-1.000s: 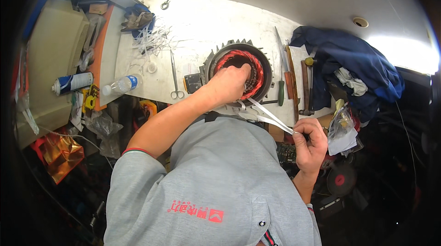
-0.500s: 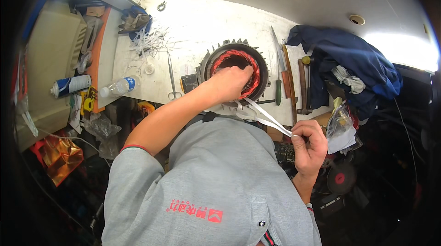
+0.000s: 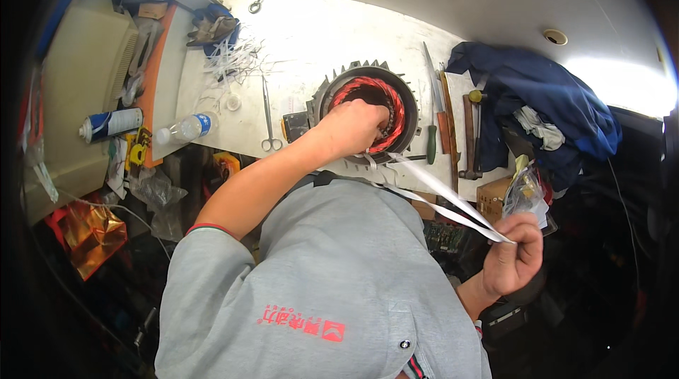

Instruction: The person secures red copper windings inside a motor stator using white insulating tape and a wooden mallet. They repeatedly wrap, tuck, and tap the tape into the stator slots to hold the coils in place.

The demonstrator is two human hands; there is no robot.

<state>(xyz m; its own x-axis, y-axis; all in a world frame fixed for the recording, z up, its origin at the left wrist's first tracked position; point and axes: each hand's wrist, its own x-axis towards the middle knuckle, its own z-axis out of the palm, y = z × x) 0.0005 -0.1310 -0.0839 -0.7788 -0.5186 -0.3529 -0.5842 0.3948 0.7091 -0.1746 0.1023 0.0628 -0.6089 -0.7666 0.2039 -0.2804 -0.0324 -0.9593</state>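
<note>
Motor stator (image 3: 368,106): round, dark finned housing with red-orange copper windings inside; it is set on the white workbench (image 3: 318,32), near its front edge.

Left hand (image 3: 353,128): laid over the lower left part of the stator opening, fingers curled down into the windings. Whether anything is pinched beneath them cannot be told, as the back of the hand hides the fingertips.

White tape strip (image 3: 442,195): two long, narrow bands are seen running taut from the stator's front rim, just beside the left hand, down and rightward to the right hand, where they meet.

Right hand (image 3: 516,259): held off the bench, well apart from the stator, fingers closed in a fist with the tape ends pinched between thumb and forefinger at its upper left.

Scissors (image 3: 269,117): laid flat on the bench, left of the stator.

Green-handled screwdriver (image 3: 431,142), with other long tools alongside: ranged just right of the stator.

Blue cloth (image 3: 544,110): heaped at the bench's right end.

Plastic bottle (image 3: 185,128) and spray can (image 3: 109,124): lying on their sides at the left.

Loose white strips (image 3: 233,60): scattered at the far left of the bench.
</note>
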